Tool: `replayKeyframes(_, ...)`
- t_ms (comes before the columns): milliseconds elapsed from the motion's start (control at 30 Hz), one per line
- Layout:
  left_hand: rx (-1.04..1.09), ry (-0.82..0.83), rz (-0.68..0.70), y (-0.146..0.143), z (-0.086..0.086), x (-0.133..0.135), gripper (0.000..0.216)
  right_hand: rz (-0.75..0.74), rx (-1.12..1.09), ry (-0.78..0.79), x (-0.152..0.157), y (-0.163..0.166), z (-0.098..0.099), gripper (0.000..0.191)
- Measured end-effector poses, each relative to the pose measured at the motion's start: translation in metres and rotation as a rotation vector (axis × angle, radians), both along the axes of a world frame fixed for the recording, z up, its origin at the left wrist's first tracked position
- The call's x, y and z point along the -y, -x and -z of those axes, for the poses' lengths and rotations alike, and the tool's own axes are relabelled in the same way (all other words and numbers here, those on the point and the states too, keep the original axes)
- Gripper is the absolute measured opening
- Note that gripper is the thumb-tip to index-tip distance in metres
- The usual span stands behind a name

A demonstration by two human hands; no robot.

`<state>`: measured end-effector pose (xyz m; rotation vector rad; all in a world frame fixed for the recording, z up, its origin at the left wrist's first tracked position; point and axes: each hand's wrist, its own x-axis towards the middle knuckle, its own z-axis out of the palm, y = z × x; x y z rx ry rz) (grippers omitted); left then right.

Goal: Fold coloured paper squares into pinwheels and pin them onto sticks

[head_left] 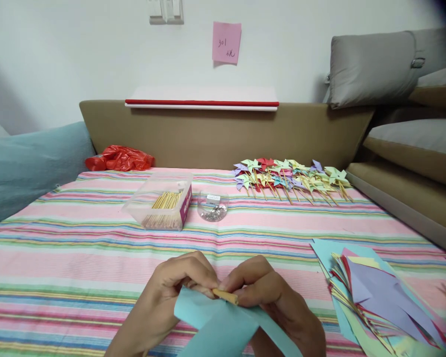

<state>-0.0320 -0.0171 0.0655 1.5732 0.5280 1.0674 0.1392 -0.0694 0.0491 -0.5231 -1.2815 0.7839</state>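
Low in the middle of the head view, both hands meet over a light blue paper pinwheel. A short end of a wooden stick lies across the paper's centre. My left hand is closed, its fingertips pinching the stick and the paper's upper left blade. From the other side, my right hand is closed too, with thumb and fingers pressed on the stick's end and the paper beneath. The fingers hide where stick and paper join. Beyond the hands stands a round clear tub of small metal pins.
Left of the tub, a clear plastic box holds several wooden sticks. Finished paper pinwheels lie at the back right. Cut coloured paper sheets are piled at right. A red plastic bag and grey cushions sit farther back.
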Motion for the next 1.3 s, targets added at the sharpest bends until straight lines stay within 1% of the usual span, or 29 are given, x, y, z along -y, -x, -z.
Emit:
replayKeyframes(167, -0.041, -0.018, 0.008, -0.001, 0.0, 0.001, 0.008, 0.002, 0.034, 0.017, -0.001, -0.005, -0.001, 0.011)
replayKeyframes(300, -0.063, 0.053, -0.032, -0.006, 0.005, 0.001, 0.006, 0.066, 0.039, 0.044, -0.002, -0.006, 0.0, 0.007)
replayKeyframes(400, -0.127, 0.129, -0.04, -0.01, 0.006, 0.001, 0.011, 0.139, -0.011, 0.159, -0.003, -0.007, 0.001, 0.003)
replayKeyframes(533, -0.25, 0.199, 0.013, -0.016, 0.005, 0.001, 0.021, 0.299, -0.069, 0.36, -0.008, -0.011, 0.004, 0.012)
replayKeyframes(600, -0.278, 0.215, 0.024, -0.019, 0.005, 0.001, 0.023, 0.324, -0.091, 0.448, -0.012, -0.013, 0.005, 0.018)
replayKeyframes(667, -0.299, 0.232, 0.03, -0.022, 0.007, 0.001, 0.025, 0.278, -0.145, 0.519, -0.017, -0.013, 0.008, 0.024)
replayKeyframes(733, -0.297, 0.235, -0.008, -0.025, 0.009, 0.0, 0.027, 0.238, -0.213, 0.563, -0.023, -0.013, 0.012, 0.034)
replayKeyframes(800, -0.259, 0.253, -0.135, -0.027, 0.013, -0.003, 0.029, 0.25, -0.259, 0.605, -0.028, -0.013, 0.019, 0.045)
replayKeyframes(833, -0.227, 0.278, -0.216, -0.027, 0.015, -0.005, 0.03, 0.273, -0.26, 0.63, -0.031, -0.013, 0.024, 0.046)
replayKeyframes(900, -0.155, 0.358, -0.352, -0.026, 0.02, -0.008, 0.034, 0.32, -0.217, 0.681, -0.035, -0.012, 0.034, 0.039)
replayKeyframes(967, -0.095, 0.429, -0.412, -0.025, 0.025, -0.011, 0.038, 0.324, -0.154, 0.7, -0.037, -0.011, 0.044, 0.027)
replayKeyframes(1067, -0.042, 0.484, -0.419, -0.023, 0.031, -0.014, 0.039, 0.272, -0.071, 0.693, -0.039, -0.005, 0.053, 0.018)
replayKeyframes(1200, -0.013, 0.551, -0.419, -0.025, 0.035, -0.015, 0.04, 0.18, 0.064, 0.713, -0.038, 0.005, 0.056, 0.012)
replayKeyframes(1267, -0.026, 0.562, -0.409, -0.028, 0.036, -0.015, 0.04, 0.13, 0.065, 0.721, -0.037, 0.01, 0.055, 0.01)
replayKeyframes(1300, -0.031, 0.559, -0.405, -0.029, 0.036, -0.015, 0.041, 0.099, 0.033, 0.723, -0.037, 0.012, 0.054, 0.012)
